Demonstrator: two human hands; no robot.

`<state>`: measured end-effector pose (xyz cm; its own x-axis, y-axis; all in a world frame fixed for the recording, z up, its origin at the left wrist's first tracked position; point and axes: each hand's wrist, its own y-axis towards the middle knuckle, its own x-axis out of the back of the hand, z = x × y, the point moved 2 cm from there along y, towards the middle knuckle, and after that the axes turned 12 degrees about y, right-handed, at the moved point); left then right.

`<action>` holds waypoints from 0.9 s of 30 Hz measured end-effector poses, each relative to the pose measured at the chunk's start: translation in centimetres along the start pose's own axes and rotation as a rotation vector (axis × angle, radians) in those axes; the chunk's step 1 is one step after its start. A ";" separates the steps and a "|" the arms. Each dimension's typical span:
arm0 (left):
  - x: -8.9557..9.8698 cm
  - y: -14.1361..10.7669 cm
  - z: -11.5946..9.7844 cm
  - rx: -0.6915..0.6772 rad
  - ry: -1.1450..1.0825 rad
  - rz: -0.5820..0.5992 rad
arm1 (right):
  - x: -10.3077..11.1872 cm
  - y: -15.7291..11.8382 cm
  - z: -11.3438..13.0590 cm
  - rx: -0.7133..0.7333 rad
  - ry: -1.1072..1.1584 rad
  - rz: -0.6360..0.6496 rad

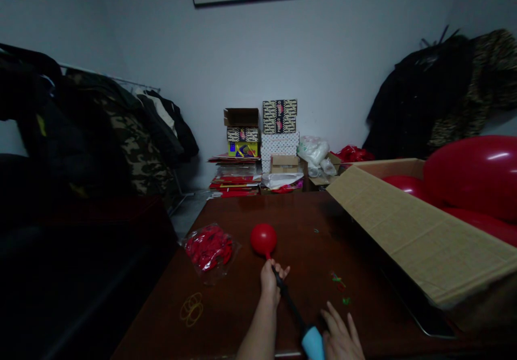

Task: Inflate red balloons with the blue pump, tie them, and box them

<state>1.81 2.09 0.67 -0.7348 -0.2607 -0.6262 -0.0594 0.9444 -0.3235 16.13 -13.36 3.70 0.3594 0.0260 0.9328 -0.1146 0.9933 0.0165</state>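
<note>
A small, partly inflated red balloon [263, 239] stands above the dark brown table, its neck running down into my left hand [271, 282]. That hand is closed round the neck and the black hose end of a pump. From there the black hose [293, 306] slants down to a light blue pump body [312, 343] at the bottom edge. Beside the pump body, on its right, my right hand [341, 334] has its fingers spread; its lower part is cut off by the frame. A clear bag of red balloons [209, 248] lies left of the inflated one.
Yellow rubber bands [191, 309] lie front left on the table [226, 327]. Small green and red scraps [337, 279] are right of centre. An open cardboard box [416, 230] with large red balloons [476, 171] fills the right side. Stacked boxes [280, 117] stand behind the table.
</note>
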 end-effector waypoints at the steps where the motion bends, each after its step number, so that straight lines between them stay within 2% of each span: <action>1: 0.0 0.0 0.0 -0.004 0.000 0.006 | 0.5 0.4 0.5 0.004 0.002 0.024; 4: 0.0 0.1 0.2 -0.019 0.006 0.021 | 1.7 1.6 1.9 0.021 0.036 0.075; 7: 0.0 0.1 0.3 -0.027 0.016 0.027 | 2.1 3.0 3.2 0.032 0.060 0.044; 14: 0.1 0.3 0.3 -0.025 0.042 0.036 | 1.0 6.0 4.9 0.007 0.067 -0.026; 22: -0.1 -0.1 0.3 -0.051 0.041 0.028 | 0.5 3.7 3.6 0.010 0.065 -0.004; 27: 0.0 -0.1 0.2 -0.041 0.022 0.007 | -0.1 0.9 1.0 0.007 0.073 0.051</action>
<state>1.98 1.97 0.57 -0.7502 -0.2500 -0.6121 -0.0815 0.9537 -0.2895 15.08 -12.56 4.00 0.4198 0.0847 0.9036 -0.1404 0.9897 -0.0275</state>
